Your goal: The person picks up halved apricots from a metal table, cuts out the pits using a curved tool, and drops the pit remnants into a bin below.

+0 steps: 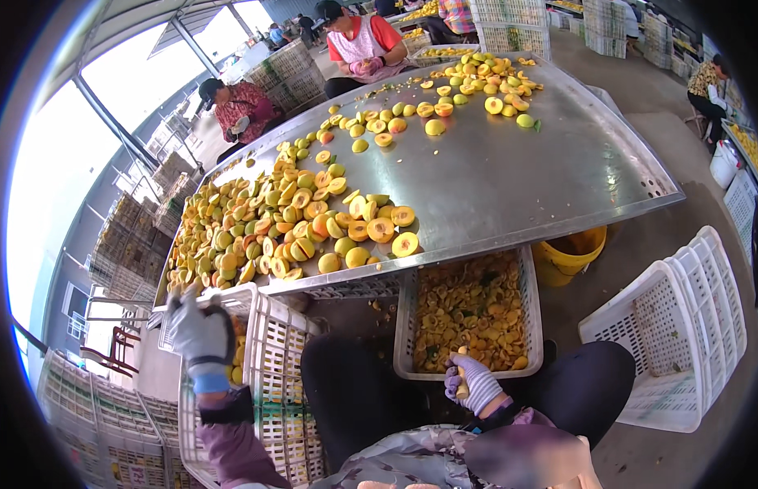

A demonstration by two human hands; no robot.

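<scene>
My left hand [201, 334], in a grey glove, grips the rim of a white slatted crate [269, 371] that holds some yellow fruit, beside my left knee. My right hand [474, 383], in a striped glove, is closed around a small tool with a wooden handle [461, 381], just at the near rim of a white basket [531, 326] full of yellow fruit pieces and pits. In front of me a steel table [509, 175] carries a heap of halved yellow peaches [285, 224] on its left half.
A yellow bucket [568, 253] stands under the table's right corner. An empty white crate [676, 334] lies at my right. Two seated people work at the table's far side beside another fruit pile [477, 85]. Stacked crates [94, 432] stand at left.
</scene>
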